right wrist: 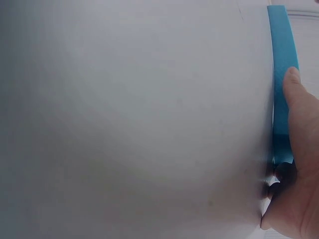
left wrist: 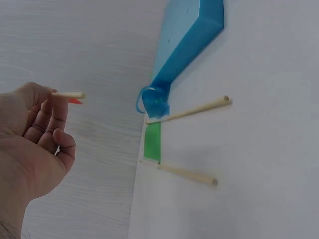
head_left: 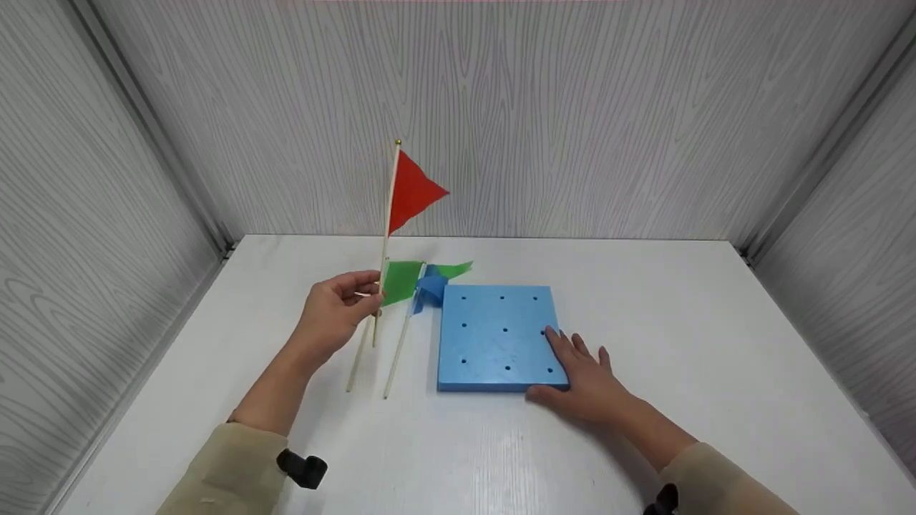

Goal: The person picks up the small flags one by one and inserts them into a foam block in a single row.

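A red triangular flag (head_left: 413,192) stands nearly upright, its thin pale stick pinched between the thumb and fingers of my left hand (head_left: 336,312). In the left wrist view the stick's lower end (left wrist: 75,95) juts free of that hand (left wrist: 42,129). My right hand (head_left: 587,383) rests at the near right corner of a blue board with several holes (head_left: 486,343). Its thumb (right wrist: 293,79) lies along the board's front side, while the index finger reaches onto the top's right edge. The other fingers spread beside the board.
Left of the board lie a green flag (head_left: 402,280) and a blue flag (head_left: 431,286) on pale sticks, partly overlapping. The blue cloth touches the board's far left corner. All of them are on a white table (head_left: 680,307) enclosed by grey wood-grain walls (head_left: 572,121).
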The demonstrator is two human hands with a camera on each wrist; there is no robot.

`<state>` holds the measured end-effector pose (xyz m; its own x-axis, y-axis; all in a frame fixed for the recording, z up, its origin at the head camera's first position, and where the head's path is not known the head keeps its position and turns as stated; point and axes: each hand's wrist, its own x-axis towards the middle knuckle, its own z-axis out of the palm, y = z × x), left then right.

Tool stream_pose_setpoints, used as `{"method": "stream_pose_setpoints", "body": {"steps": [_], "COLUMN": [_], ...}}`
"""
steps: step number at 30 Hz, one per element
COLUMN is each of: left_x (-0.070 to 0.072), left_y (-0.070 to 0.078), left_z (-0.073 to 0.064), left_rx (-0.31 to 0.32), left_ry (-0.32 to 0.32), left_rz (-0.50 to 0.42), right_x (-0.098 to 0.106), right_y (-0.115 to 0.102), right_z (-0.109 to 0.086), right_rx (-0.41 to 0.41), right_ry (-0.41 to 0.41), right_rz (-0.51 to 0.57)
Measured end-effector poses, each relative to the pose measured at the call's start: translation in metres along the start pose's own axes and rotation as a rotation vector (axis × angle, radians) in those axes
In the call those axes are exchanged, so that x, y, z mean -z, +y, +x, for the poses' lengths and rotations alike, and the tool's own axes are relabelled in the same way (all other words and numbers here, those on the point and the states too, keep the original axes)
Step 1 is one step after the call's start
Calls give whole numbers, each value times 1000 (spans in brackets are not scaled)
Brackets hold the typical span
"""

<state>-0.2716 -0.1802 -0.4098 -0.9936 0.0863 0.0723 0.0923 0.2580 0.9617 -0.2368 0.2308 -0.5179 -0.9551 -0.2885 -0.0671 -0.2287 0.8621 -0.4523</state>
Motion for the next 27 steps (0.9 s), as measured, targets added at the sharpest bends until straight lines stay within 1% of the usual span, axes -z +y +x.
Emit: {"method": "stream_pose_setpoints", "body": {"steps": [2, 7, 11, 15, 19, 24, 27], "left_x": [-9, -33, -54, -73, -92, -120, -138], "left_y": [6, 20, 27, 30, 30, 28, 27], "left_z": [2, 6, 10, 15, 19, 27, 32], "left_rx": [-18, -99, -139, -177, -213, -227, -224], "left_ry": [-17, -52, -71, -105, -133, -157, -167], "left_rz": [-1, -21, -12, -44, -68, -85, -106], "right_x": [0, -1, -1, -2, -3, -2, -1], "right_y": [0, 1, 0, -1, -1, -4, -4], "right_z": [0, 1, 0, 0, 0, 0, 0], "right_rx": [0, -6, 0, 3, -12, -38, -45], "right_ry": [1, 3, 8, 13, 13, 4, -5], "right_rz": [0, -4, -1, 5, 7, 8, 0]}}
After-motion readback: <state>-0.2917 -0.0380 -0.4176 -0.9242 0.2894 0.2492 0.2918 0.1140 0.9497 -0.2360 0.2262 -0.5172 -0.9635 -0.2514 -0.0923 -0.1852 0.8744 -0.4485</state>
